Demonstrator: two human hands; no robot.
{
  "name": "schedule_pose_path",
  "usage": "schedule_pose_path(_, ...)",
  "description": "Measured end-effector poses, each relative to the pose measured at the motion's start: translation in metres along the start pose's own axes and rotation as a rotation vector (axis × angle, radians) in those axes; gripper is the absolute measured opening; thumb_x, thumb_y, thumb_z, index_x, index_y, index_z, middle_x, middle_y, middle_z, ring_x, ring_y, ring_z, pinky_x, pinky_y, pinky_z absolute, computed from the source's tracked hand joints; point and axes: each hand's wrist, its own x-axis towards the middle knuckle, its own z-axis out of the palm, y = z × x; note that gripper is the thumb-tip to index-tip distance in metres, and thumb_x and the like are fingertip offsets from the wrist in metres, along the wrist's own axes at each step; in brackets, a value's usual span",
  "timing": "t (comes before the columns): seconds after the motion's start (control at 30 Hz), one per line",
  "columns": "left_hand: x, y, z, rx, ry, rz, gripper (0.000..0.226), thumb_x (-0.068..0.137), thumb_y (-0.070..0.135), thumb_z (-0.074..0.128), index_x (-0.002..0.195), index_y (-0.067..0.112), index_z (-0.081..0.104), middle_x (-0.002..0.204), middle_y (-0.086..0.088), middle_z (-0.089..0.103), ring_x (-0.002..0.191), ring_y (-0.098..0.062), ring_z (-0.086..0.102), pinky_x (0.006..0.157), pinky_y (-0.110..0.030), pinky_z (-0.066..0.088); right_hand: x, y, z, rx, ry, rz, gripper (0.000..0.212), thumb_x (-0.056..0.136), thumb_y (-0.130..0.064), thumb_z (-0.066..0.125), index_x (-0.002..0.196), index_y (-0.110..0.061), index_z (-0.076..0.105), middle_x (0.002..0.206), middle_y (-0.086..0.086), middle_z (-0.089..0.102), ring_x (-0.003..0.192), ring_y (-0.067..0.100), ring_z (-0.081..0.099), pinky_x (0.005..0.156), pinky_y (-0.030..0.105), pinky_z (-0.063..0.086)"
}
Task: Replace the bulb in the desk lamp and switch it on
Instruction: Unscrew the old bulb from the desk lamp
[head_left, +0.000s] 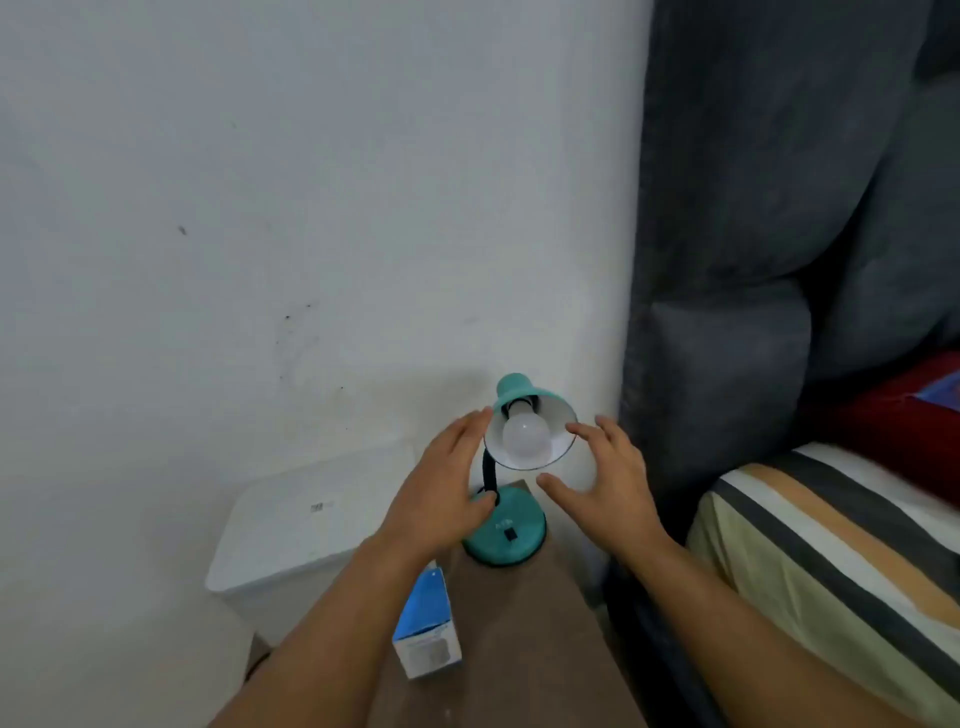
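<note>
Bulb (525, 435): white, round, unlit, sitting in the socket inside the lamp shade (556, 415), facing the camera. Shade: teal outside, white inside, tilting forward on a dark flexible neck (488, 473). Lamp base (511, 535): teal, round, with a black switch (511, 533), standing at the far end of a brown table (524, 623).

Left hand (441, 488): fingers spread open, holding nothing, hovering just left of the shade, fingertips near its rim; whether they are touching is unclear.

Right hand (602, 478): likewise open and empty, hovering just right of and below the shade.

Blue-and-white box (427, 623): lying on the table's left edge, beneath the left forearm.

White bin (311, 519): standing left of the table against the wall (260, 208).

Striped bedding (831, 545): lying to the right.
</note>
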Motion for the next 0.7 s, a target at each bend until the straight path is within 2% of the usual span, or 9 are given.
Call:
schedule_pose_path(0.17,0.033,-0.013,0.011,0.065,-0.031,0.041,0.115,0.079,0.020,0.078,0.155,0.045,-0.004,0.166,0.009,0.009,0.151,-0.011,0.015,0.117,-0.027,0.026,0.023,0.003,0.011,0.026,0.003,-0.014,0.079,0.072,-0.057,0.080,0.141,-0.037,0.045,0.162,0.000,0.024,0.147,0.024,0.025,0.115,0.041,0.027)
schedule_pose_path(0.23,0.042,-0.016,0.016,0.065,-0.039,0.080,0.115,0.079,0.018,0.079,0.156,0.043,-0.003,0.166,0.008,0.011,0.150,-0.012,0.018,0.118,-0.027,0.027,0.027,0.005,0.018,0.032,0.001,-0.022,0.082,0.070,-0.060,0.079,0.141,-0.039,0.044,0.162,-0.001,0.024,0.148,0.023,0.023,0.115,0.042,0.028)
schedule_pose_path(0.3,0.048,-0.019,0.019,0.038,-0.048,0.121,0.112,0.081,0.017,0.079,0.156,0.041,0.000,0.166,0.008,0.014,0.149,-0.010,0.021,0.117,-0.021,0.025,0.031,0.007,0.025,0.048,0.005,-0.033,0.083,0.068,-0.064,0.077,0.140,-0.041,0.043,0.161,-0.002,0.027,0.149,0.021,0.022,0.116,0.044,0.030)
schedule_pose_path(0.4,0.054,-0.026,0.024,-0.007,-0.038,0.152,0.108,0.082,0.017,0.079,0.156,0.039,0.004,0.165,0.010,0.018,0.146,-0.007,0.026,0.114,-0.018,0.028,0.036,0.010,0.036,0.080,0.009,-0.052,0.084,0.066,-0.068,0.072,0.139,-0.042,0.042,0.157,-0.003,0.034,0.147,0.020,0.027,0.115,0.047,0.035)
schedule_pose_path(0.47,0.055,-0.030,0.028,0.005,-0.022,0.182,0.111,0.082,0.017,0.079,0.156,0.043,0.000,0.164,0.010,0.019,0.140,-0.011,0.038,0.109,-0.023,0.037,0.038,0.011,0.041,0.105,0.023,-0.072,0.083,0.067,-0.063,0.078,0.139,-0.038,0.044,0.152,-0.003,0.039,0.143,0.019,0.034,0.113,0.047,0.038)
schedule_pose_path(0.57,0.055,-0.032,0.030,0.041,-0.015,0.198,0.114,0.085,0.017,0.077,0.150,0.057,-0.008,0.162,0.007,0.021,0.117,-0.024,0.058,0.099,-0.033,0.049,0.039,0.012,0.045,0.115,0.062,-0.105,0.082,0.069,-0.055,0.083,0.139,-0.032,0.046,0.147,-0.004,0.046,0.138,0.019,0.041,0.111,0.047,0.040)
schedule_pose_path(0.7,0.056,-0.034,0.030,0.029,0.015,0.209,0.100,0.087,0.021,0.075,0.153,0.052,0.007,0.159,0.007,0.029,0.108,-0.027,0.063,0.097,-0.038,0.052,0.040,0.009,0.048,0.108,0.099,-0.092,0.080,0.069,-0.057,0.081,0.137,-0.032,0.046,0.143,-0.006,0.050,0.134,0.018,0.044,0.108,0.046,0.043)
